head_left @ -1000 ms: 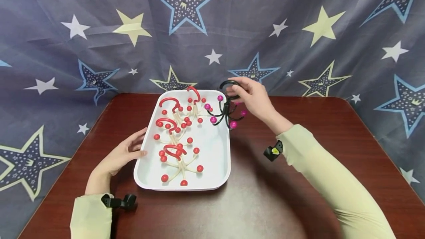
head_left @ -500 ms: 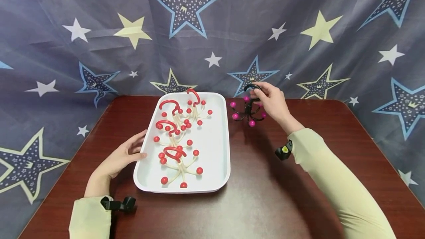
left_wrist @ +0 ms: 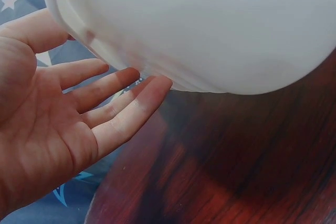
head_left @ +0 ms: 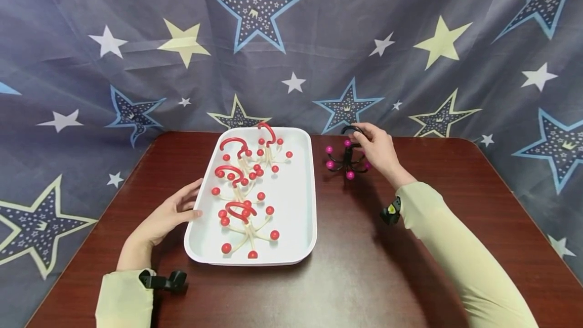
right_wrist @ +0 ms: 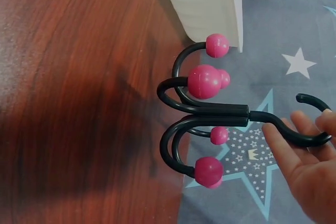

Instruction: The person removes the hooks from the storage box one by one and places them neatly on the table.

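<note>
My right hand [head_left: 377, 150] holds the top hook of a black multi-hook hanger [head_left: 348, 157] with pink balls on its arm ends. The hanger [right_wrist: 220, 111] is upright, low over the table right of the white tray [head_left: 291, 216]; whether it touches the tabletop I cannot tell. In the right wrist view, the fingers [right_wrist: 286, 150] lie along the black top hook. My left hand [head_left: 166, 212] rests at the tray's left side, thumb at the rim. The left wrist view shows its other fingers [left_wrist: 128, 116] fairly straight against the outer wall.
Several cream hangers with red top hooks and red balls [head_left: 275, 235] stand in the tray, mostly along its left side. The dark wooden table [head_left: 364, 277] extends right and toward the front. A star-patterned cloth [head_left: 291, 29] hangs behind the table's back edge.
My right hand has carried the black hanger from above the tray's right rim to the right and down toward the table. The left hand and tray have stayed in place.
</note>
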`<state>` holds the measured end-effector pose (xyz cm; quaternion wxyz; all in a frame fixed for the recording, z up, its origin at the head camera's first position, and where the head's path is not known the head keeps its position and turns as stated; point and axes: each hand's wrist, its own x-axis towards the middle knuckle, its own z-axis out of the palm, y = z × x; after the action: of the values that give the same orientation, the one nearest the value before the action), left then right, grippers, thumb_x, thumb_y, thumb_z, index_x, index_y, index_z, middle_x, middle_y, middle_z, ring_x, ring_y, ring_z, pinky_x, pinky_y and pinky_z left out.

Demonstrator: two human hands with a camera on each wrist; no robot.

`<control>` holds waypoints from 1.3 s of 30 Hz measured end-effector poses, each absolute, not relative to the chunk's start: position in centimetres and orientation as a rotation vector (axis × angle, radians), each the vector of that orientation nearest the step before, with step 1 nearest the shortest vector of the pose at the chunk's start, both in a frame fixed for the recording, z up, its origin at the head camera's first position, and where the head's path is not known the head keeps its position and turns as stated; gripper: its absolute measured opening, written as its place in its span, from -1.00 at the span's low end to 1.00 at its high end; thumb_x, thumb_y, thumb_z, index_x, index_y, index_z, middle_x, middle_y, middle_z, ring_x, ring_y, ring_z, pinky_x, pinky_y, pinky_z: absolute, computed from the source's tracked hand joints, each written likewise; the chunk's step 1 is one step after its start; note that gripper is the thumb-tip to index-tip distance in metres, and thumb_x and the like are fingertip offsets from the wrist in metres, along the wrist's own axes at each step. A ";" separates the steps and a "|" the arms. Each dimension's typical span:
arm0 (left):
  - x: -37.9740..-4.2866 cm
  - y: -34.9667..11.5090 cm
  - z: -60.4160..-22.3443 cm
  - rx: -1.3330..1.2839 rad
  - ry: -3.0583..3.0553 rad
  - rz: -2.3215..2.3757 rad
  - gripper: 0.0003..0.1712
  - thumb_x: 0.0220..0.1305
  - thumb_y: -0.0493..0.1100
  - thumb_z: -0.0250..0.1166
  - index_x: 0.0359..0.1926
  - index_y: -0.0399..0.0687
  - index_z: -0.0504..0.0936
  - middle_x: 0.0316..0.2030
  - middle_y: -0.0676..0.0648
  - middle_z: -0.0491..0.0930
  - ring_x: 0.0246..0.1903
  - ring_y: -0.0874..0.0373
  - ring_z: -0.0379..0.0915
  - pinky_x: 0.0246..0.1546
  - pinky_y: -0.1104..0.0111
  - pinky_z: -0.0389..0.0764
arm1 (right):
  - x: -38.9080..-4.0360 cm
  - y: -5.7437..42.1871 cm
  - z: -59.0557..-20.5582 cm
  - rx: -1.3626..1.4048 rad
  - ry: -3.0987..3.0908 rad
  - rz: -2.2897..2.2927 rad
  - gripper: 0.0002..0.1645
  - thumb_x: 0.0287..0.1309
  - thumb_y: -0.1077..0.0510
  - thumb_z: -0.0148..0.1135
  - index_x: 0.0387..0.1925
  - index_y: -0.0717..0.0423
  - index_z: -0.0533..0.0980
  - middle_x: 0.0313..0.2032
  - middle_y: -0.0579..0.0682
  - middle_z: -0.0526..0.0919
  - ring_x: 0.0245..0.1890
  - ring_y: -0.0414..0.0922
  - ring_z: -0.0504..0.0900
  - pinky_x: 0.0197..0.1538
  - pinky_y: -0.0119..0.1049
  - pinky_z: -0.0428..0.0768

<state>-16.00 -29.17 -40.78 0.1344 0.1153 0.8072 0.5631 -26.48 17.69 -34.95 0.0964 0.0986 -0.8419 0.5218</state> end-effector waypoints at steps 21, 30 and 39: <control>-16.0 -29.2 -40.6 0.338 2.317 1.641 -0.11 0.14 -0.27 0.22 0.40 -0.13 -0.07 0.30 -0.35 0.07 -0.07 0.39 0.39 -0.16 0.46 0.51 | -26.0 17.6 -37.0 0.274 -2.509 1.545 -0.65 0.25 0.17 0.04 0.05 0.18 0.46 -0.06 0.19 0.60 -0.08 0.07 0.60 -0.23 -0.25 0.59; -16.1 -29.2 -40.5 0.344 2.309 1.651 -0.11 0.14 -0.29 0.22 0.40 -0.13 -0.07 0.30 -0.35 0.06 -0.07 0.38 0.39 -0.17 0.46 0.51 | -25.7 17.8 -35.7 0.229 -2.587 1.203 -0.58 0.23 0.06 0.07 0.11 0.03 0.44 -0.06 0.07 0.61 -0.08 -0.04 0.58 -0.01 -0.10 0.45; -16.0 -29.2 -40.8 0.339 2.313 1.651 -0.11 0.14 -0.28 0.22 0.40 -0.14 -0.08 0.30 -0.36 0.05 -0.07 0.40 0.39 -0.17 0.46 0.51 | -24.4 16.5 -34.4 0.304 -2.533 1.194 -0.55 0.22 -0.01 0.08 0.14 -0.08 0.44 0.08 -0.02 0.52 -0.11 -0.09 0.50 -0.08 -0.15 0.41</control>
<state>-15.97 -29.22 -40.75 0.1394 0.1175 0.8002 0.5713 -24.40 16.51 -34.38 0.1615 0.1065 -0.8875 0.4183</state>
